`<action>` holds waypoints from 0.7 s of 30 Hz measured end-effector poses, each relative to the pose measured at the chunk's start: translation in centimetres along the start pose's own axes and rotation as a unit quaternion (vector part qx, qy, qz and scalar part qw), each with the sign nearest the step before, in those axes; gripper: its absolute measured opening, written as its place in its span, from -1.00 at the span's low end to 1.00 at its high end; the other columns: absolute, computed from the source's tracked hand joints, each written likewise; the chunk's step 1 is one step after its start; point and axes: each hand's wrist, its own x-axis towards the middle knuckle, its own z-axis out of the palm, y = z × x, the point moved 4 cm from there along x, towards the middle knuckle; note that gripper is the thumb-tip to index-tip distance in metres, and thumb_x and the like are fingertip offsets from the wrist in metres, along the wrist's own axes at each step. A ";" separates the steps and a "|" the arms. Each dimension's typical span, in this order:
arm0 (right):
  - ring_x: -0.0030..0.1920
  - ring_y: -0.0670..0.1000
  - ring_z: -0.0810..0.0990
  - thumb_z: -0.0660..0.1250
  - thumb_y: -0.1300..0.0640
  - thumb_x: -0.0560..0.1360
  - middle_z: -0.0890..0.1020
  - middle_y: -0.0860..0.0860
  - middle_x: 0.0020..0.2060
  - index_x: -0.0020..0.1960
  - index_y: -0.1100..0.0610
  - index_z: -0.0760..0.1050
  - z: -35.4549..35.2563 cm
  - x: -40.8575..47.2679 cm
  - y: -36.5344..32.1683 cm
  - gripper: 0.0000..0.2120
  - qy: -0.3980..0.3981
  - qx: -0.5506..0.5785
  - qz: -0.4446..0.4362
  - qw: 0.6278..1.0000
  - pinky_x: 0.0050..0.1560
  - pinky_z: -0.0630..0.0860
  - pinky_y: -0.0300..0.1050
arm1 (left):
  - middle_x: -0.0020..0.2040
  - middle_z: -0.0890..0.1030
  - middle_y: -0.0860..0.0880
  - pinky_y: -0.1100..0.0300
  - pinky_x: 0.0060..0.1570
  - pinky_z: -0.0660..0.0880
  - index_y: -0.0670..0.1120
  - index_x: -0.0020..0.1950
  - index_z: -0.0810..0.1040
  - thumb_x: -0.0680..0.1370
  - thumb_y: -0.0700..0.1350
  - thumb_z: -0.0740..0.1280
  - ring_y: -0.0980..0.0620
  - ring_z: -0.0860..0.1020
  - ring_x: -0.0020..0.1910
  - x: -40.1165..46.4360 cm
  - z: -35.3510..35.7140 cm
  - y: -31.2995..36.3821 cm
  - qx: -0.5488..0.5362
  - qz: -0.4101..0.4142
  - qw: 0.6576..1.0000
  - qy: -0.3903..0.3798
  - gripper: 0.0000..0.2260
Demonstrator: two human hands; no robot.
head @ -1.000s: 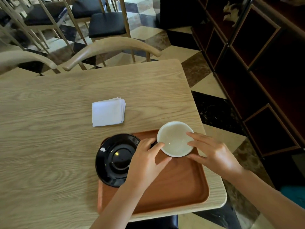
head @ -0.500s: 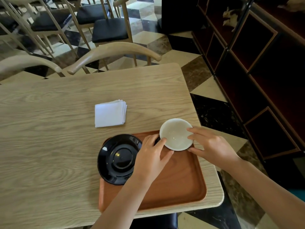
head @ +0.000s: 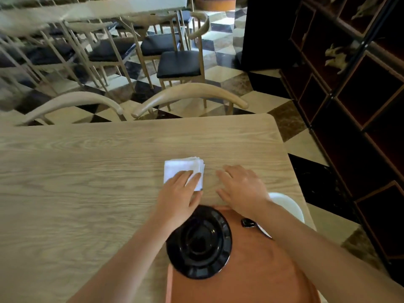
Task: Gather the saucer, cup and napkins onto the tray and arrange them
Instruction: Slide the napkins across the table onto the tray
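A stack of white folded napkins [head: 182, 169] lies on the wooden table beyond the tray. My left hand [head: 178, 194] rests flat on its near right corner, fingers spread, thumb at the stack's edge. My right hand [head: 239, 186] hovers open over bare table just right of the napkins. The black saucer [head: 199, 242] sits on the left part of the brown tray [head: 251, 274], overhanging its left edge. The white cup [head: 288, 206] with a black handle stands at the tray's far right corner, mostly hidden by my right forearm.
The table's right edge [head: 290, 162] drops to a checkered floor beside dark shelving [head: 360, 106]. Two curved wooden chair backs [head: 190, 94] stand against the table's far edge, with more chairs behind them.
Both hands left the white cup on the tray and moved forward to the napkins. My left hand now lies on the stack. The camera tilted up and forward.
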 end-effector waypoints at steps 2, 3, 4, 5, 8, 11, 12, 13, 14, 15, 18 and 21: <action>0.30 0.14 0.35 0.14 -0.03 0.54 0.37 0.10 0.35 0.38 0.08 0.25 1.7 2.5 -1.3 -0.56 -0.051 -0.016 0.014 0.998 0.20 0.37 0.06 | 0.12 0.62 -0.17 0.01 -0.09 0.56 -0.15 0.18 0.55 0.47 0.05 0.11 -0.17 0.59 0.08 0.5 0.8 -4.0 0.053 -0.037 0.997 -0.040 -0.57; 0.34 0.12 0.30 0.11 -0.04 0.56 0.30 0.09 0.40 0.43 0.06 0.17 2.5 3.5 -1.7 -0.53 -0.067 -0.024 0.020 0.997 0.23 0.34 0.05 | 0.16 0.60 -0.17 -0.01 -0.04 0.55 -0.14 0.21 0.53 0.48 0.05 0.11 -0.18 0.57 0.12 0.7 1.1 -5.5 0.070 -0.052 0.995 -0.058 -0.57; 0.37 0.12 0.26 0.10 -0.05 0.57 0.24 0.08 0.43 0.45 0.04 0.10 3.3 4.5 -2.1 -0.50 -0.076 -0.032 0.026 0.996 0.24 0.34 0.06 | 0.22 0.56 -0.17 -0.03 0.03 0.51 -0.13 0.26 0.49 0.51 0.04 0.12 -0.18 0.53 0.19 0.9 1.5 -6.8 0.077 -0.065 0.992 -0.069 -0.58; 0.38 0.12 0.25 0.10 -0.06 0.57 0.20 0.08 0.45 0.47 0.03 0.06 4.3 5.3 -2.3 -0.49 -0.082 -0.039 0.032 0.995 0.24 0.34 0.06 | 0.30 0.49 -0.17 -0.04 0.13 0.45 -0.11 0.34 0.41 0.54 0.03 0.14 -0.17 0.45 0.27 1.1 1.9 -7.7 0.079 -0.077 0.990 -0.085 -0.59; 0.38 0.13 0.23 0.08 -0.09 0.57 0.14 0.09 0.47 0.47 0.01 0.03 6.8 7.0 -2.2 -0.47 -0.118 -0.048 0.063 0.990 0.24 0.37 0.07 | 0.45 0.28 -0.11 0.00 0.32 0.25 -0.06 0.47 0.17 0.59 0.04 0.10 -0.11 0.21 0.43 1.6 3.3 -9.4 0.073 -0.104 0.984 -0.124 -0.53; 0.38 0.12 0.23 0.06 -0.09 0.56 0.15 0.09 0.47 0.47 0.04 0.05 8.0 7.6 -2.0 -0.48 -0.140 -0.057 0.078 0.985 0.21 0.37 0.05 | 0.46 0.24 -0.08 0.03 0.29 0.28 -0.05 0.48 0.10 0.59 0.03 0.09 -0.08 0.15 0.44 1.8 4.4 -9.8 0.049 -0.124 0.980 -0.148 -0.52; 0.38 0.11 0.23 0.06 -0.08 0.57 0.16 0.09 0.47 0.47 0.05 0.04 8.2 7.6 -2.1 -0.47 -0.144 -0.060 0.077 0.985 0.19 0.37 0.04 | 0.44 0.27 -0.07 0.05 0.26 0.32 -0.05 0.48 0.10 0.58 0.01 0.11 -0.08 0.18 0.42 1.8 5.0 -10.1 0.024 -0.139 0.978 -0.154 -0.51; 0.38 0.10 0.22 0.05 -0.08 0.57 0.17 0.09 0.46 0.48 0.07 0.03 8.4 7.7 -2.1 -0.46 -0.147 -0.060 0.077 0.984 0.19 0.38 0.02 | 0.41 0.31 -0.07 0.06 0.23 0.34 -0.06 0.48 0.11 0.57 0.00 0.13 -0.08 0.22 0.37 1.9 5.3 -10.2 -0.007 -0.157 0.976 -0.152 -0.51; 0.39 0.10 0.21 0.05 -0.07 0.57 0.17 0.08 0.47 0.48 0.07 0.01 8.5 7.6 -2.1 -0.46 -0.148 -0.058 0.079 0.984 0.19 0.37 0.01 | 0.36 0.36 -0.08 0.07 0.22 0.34 -0.07 0.47 0.13 0.56 -0.03 0.16 -0.09 0.27 0.33 1.9 5.5 -10.2 -0.042 -0.176 0.973 -0.140 -0.51; 0.39 0.09 0.20 0.05 -0.07 0.57 0.17 0.08 0.47 0.49 0.08 0.00 8.6 7.6 -2.1 -0.45 -0.146 -0.056 0.081 0.984 0.20 0.37 0.00 | 0.32 0.40 -0.10 0.09 0.21 0.33 -0.09 0.45 0.16 0.54 -0.08 0.19 -0.10 0.31 0.29 2.1 5.6 -10.1 -0.078 -0.195 0.970 -0.121 -0.50; 0.42 0.09 0.16 0.05 -0.05 0.58 0.15 0.08 0.48 0.50 0.09 -0.01 8.8 7.6 -2.3 -0.45 -0.145 -0.040 0.089 0.985 0.28 0.32 0.00 | 0.19 0.47 -0.11 0.17 0.08 0.31 -0.17 0.35 0.28 0.49 -0.22 0.25 -0.10 0.40 0.19 2.7 5.4 -10.0 -0.256 -0.286 0.922 -0.040 -0.56; 0.42 0.11 0.12 0.07 0.01 0.58 0.13 0.09 0.48 0.49 0.10 0.01 9.2 7.6 -2.5 -0.46 -0.141 0.003 0.113 0.984 0.33 0.30 -0.01 | -0.12 0.53 -0.09 0.26 -0.34 0.32 -0.22 0.06 0.48 0.49 -0.20 0.26 -0.08 0.51 -0.13 3.3 5.5 -10.5 -0.357 -0.407 0.839 -0.044 -0.82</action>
